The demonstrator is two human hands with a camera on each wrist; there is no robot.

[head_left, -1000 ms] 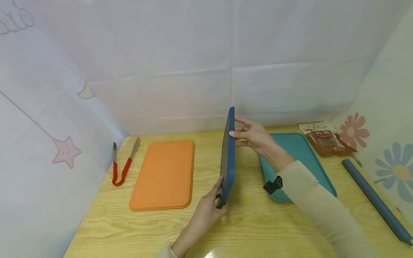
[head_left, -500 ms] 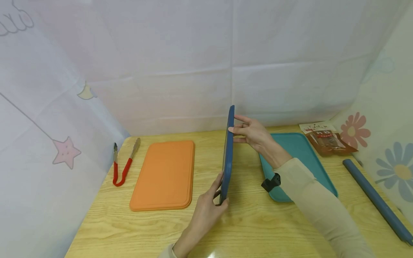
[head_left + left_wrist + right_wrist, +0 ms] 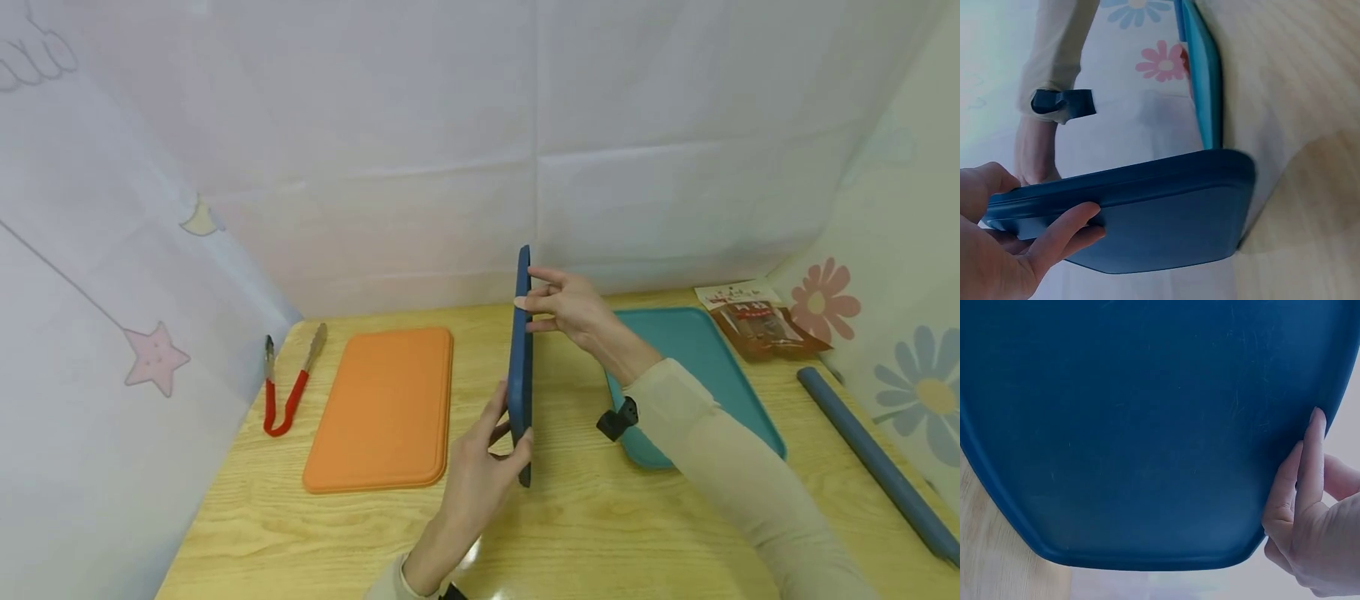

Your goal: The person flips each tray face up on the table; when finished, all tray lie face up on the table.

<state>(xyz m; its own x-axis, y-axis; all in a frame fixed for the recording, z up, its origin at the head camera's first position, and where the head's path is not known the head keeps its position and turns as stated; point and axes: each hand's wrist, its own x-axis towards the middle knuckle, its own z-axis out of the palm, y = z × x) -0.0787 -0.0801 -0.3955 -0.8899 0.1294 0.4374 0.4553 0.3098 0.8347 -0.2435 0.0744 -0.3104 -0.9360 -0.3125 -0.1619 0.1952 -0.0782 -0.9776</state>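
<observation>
A dark blue tray (image 3: 519, 358) stands on its long side, seen almost edge-on in the head view, over the middle of the table. Its scratched, rimmed face fills most of the right wrist view. My left hand (image 3: 476, 475) pinches the near end of its upper edge, thumb on one side and fingers on the other. At the far end my right hand (image 3: 573, 312) grips the same edge, with fingers (image 3: 1313, 456) lying over the rimmed face. The left wrist view shows the tray's smooth back (image 3: 1172, 228). Whether its lower edge touches the table is unclear.
An orange rectangular tray or board (image 3: 382, 408) lies left, beside red-handled tongs (image 3: 288, 400). A teal tray (image 3: 697, 350) lies right, under my right forearm. Beyond it are a brown food packet (image 3: 761, 325) and a long blue-grey roll (image 3: 877, 467). Printed cloth walls surround the wooden table.
The blue tray has swung slightly left and turned, so its other face now shows a little to the head view. Both hands moved left with it, keeping their grip.
</observation>
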